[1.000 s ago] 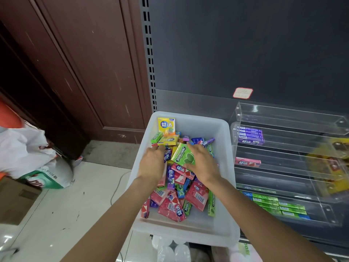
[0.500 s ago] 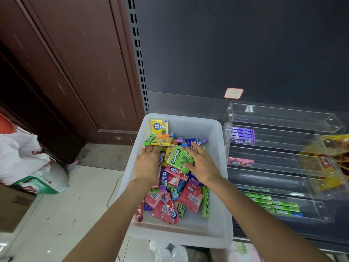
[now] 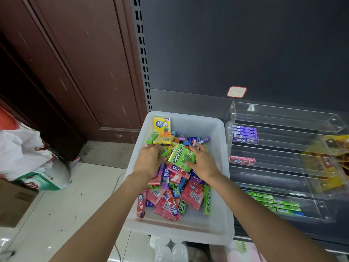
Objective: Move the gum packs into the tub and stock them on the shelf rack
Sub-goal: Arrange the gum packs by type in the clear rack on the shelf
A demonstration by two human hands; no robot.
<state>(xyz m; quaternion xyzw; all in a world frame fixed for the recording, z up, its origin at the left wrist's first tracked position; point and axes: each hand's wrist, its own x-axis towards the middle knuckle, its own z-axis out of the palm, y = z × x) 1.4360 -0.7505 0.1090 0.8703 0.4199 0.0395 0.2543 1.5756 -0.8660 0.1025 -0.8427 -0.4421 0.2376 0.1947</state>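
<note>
A person is sorting through a heap of gum packs (image 3: 175, 188) in a white tub (image 3: 217, 229) sitting just beside a clear acrylic shelf rack (image 3: 283, 118), where a few purple, pink and green packs are already lying in the tiers. The right hand (image 3: 203, 163) is resting across a green Doublemint box (image 3: 181, 156), thumb against its near edge and fingers (image 3: 198, 147) spread over the packs behind it. The left hand (image 3: 149, 160) is reaching into the pile with curled fingers (what they are gripping, if anything, I cannot tell). The cardboard box is looking light and stiff, its glossy wrap likely slippery; pinching it across the two long edges seems the surest hold.
</note>
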